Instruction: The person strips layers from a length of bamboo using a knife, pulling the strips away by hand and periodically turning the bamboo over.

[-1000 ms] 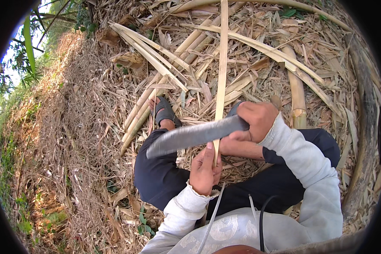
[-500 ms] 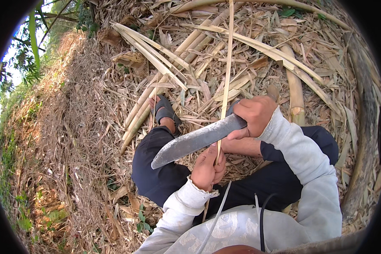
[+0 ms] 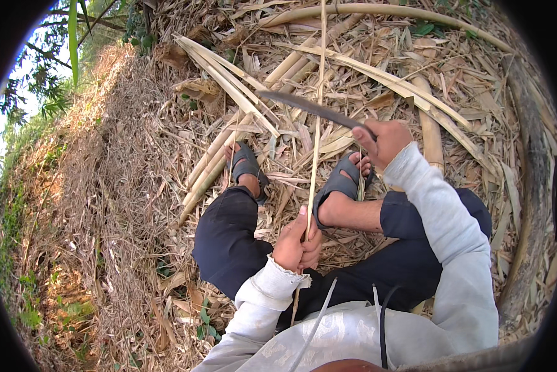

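A long, thin bamboo strip (image 3: 316, 142) runs from my lap away past the top of the view. My left hand (image 3: 298, 242) is closed round its near part, thumb lying along it. In my right hand (image 3: 385, 141) is a machete (image 3: 309, 106), its handle hidden by my fingers. The dark blade points left, turned nearly edge-on, and crosses the strip well beyond my left hand. Whether blade and strip touch I cannot tell. My sandalled feet rest on the ground either side of the strip.
Split bamboo pieces (image 3: 229, 84) lie at the far left, with more split lengths (image 3: 390, 80) at the far right. Bamboo poles (image 3: 211, 162) rest beyond my left foot. A thick log (image 3: 531, 186) curves along the right edge. Dry leaves and shavings cover the ground.
The machete has moved away from my left hand, farther along the strip, and its blade has turned from broadside to nearly edge-on. My left hand keeps its hold, shifting slightly left.
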Motion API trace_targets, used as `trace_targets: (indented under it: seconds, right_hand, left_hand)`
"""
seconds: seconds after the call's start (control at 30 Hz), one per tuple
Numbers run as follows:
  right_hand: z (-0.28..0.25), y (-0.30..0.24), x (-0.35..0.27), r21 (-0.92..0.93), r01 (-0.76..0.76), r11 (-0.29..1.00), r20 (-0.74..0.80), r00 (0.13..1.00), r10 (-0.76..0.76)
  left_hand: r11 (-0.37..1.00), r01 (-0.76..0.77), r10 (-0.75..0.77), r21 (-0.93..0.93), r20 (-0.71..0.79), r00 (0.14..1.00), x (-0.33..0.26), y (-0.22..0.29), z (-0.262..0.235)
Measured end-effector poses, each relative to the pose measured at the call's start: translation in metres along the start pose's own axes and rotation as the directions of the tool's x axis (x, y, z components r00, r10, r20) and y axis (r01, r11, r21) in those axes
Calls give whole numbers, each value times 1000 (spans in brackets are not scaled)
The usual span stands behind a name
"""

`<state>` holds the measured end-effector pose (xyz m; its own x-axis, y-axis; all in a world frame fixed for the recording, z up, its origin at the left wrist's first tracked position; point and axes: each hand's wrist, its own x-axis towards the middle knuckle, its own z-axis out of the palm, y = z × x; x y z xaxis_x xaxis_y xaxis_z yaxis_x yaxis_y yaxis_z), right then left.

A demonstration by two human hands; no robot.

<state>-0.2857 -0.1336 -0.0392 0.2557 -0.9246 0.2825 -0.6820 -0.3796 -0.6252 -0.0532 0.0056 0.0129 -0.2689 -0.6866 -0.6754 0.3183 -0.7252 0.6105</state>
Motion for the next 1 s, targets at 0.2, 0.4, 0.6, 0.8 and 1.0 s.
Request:
trace_targets:
  seconds: [0.2,0.4,0.6,0.8,1.0]
  right_hand:
    - [-5,19,11,-96,-62,993,-23,998,60]
    - [-5,6,11,-66,-98,993,75,992,103]
    - [-19,54,36,9,-395,919,-25,918,395]
    - [3,92,46,250,-572,781,-139,777,614]
    - [3,56,42,739,-566,367,180,690,701]
  left_hand:
    - [999,33,-34,38,20,999,-13,-10,-3]
    - [998,51,-51,41,13,999,-19,-27,-16]
    - [992,111,-109,65,-22,994,-66,-19,-22]
    - [995,44,-39,89,-56,998,-84,-9,-30]
    - [959,-49,89,279,-132,987,-89,3,-9]
